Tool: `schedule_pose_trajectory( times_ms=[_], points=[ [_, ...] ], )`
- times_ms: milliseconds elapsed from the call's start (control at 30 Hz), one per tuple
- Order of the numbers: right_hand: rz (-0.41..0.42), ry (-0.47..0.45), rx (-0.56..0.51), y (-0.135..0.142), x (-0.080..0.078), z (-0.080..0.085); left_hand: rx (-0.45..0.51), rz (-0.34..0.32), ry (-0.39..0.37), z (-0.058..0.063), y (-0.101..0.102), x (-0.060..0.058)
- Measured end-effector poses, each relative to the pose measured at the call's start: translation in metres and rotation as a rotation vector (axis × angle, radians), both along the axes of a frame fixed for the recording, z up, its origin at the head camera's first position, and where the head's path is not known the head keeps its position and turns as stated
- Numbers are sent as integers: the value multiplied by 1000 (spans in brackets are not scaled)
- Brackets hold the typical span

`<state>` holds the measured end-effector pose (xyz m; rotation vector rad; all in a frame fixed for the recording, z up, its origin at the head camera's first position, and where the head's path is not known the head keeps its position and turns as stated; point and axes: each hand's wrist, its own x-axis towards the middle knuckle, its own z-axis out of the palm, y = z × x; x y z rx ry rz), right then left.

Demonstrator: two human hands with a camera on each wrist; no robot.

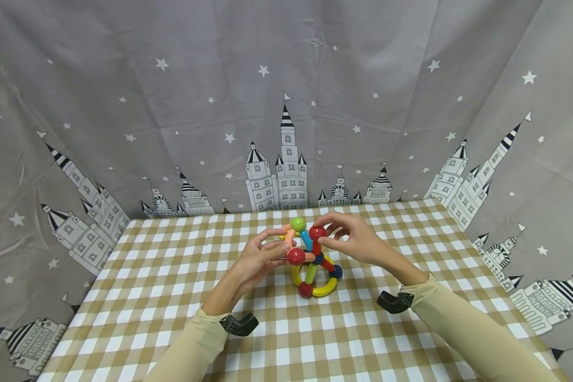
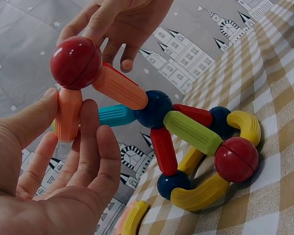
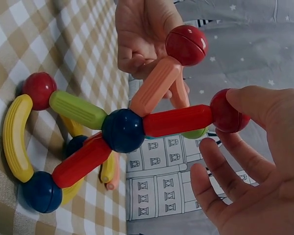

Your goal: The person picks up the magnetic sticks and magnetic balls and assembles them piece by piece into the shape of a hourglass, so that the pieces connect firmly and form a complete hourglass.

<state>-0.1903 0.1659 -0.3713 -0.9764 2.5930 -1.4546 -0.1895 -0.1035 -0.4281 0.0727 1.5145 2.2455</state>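
A structure of magnetic rods and balls stands on the table, its base a ring of yellow curved rods with a red ball and dark blue balls. Red and green rods rise from it to a central dark blue ball. My left hand pinches a peach rod hanging from a red ball. With thumb and finger, my right hand holds another red ball at the end of a red rod. A blue rod leans toward a green ball.
Beyond the structure, a loose yellow curved rod lies beside a peach one on the table. A brown-and-white checked cloth covers the tabletop. Behind it hangs a grey curtain printed with castles and stars.
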Motion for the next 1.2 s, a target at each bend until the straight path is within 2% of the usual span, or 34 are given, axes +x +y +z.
schedule_pose_trajectory(
  times_ms=[500,1200],
  points=[
    [18,-12,-30,-1,-4,-3,-8,6,-17,3,1,1],
    [-1,-54,-47,3,1,-5,-39,8,-7,2,0,1]
  ],
)
